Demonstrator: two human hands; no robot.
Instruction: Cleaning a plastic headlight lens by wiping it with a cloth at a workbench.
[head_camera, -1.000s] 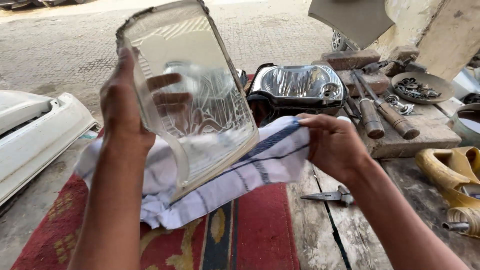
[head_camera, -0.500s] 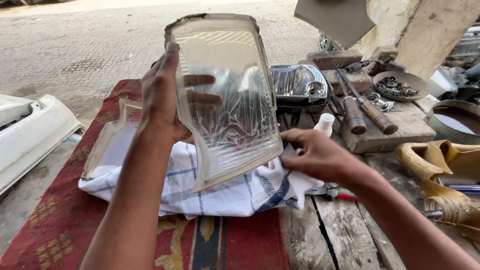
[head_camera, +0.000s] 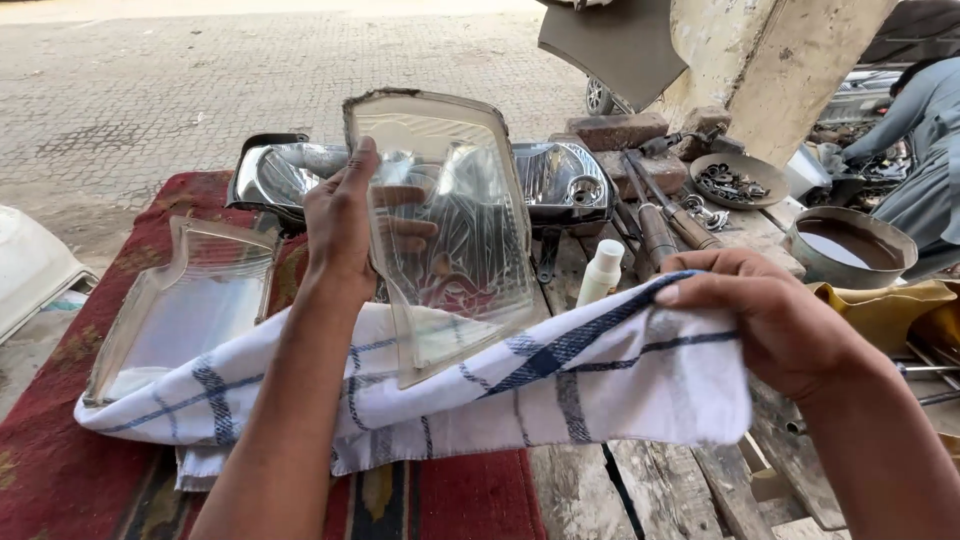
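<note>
1. Head view: left hand (head_camera: 340, 225) holds a clear headlight lens (head_camera: 445, 225) upright above the desk (head_camera: 600, 490); its fingers (head_camera: 405, 232) show through the lens, wrapped around the left edge.
2. Right hand (head_camera: 770, 320) has its fingers closed, pinching a white blue-checked cloth (head_camera: 540, 390) lifted below the lens.
3. Second lens (head_camera: 180, 305) lies on the red rug (head_camera: 60, 460), left.
4. Chrome headlight housing (head_camera: 560, 180) sits behind; small white bottle (head_camera: 600, 272) stands beside it.

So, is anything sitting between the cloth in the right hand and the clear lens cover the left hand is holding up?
Nothing visible. The left hand holds the clear lens cover upright; the checked cloth in the right hand already drapes against its lower edge, with no other object between them.
</note>
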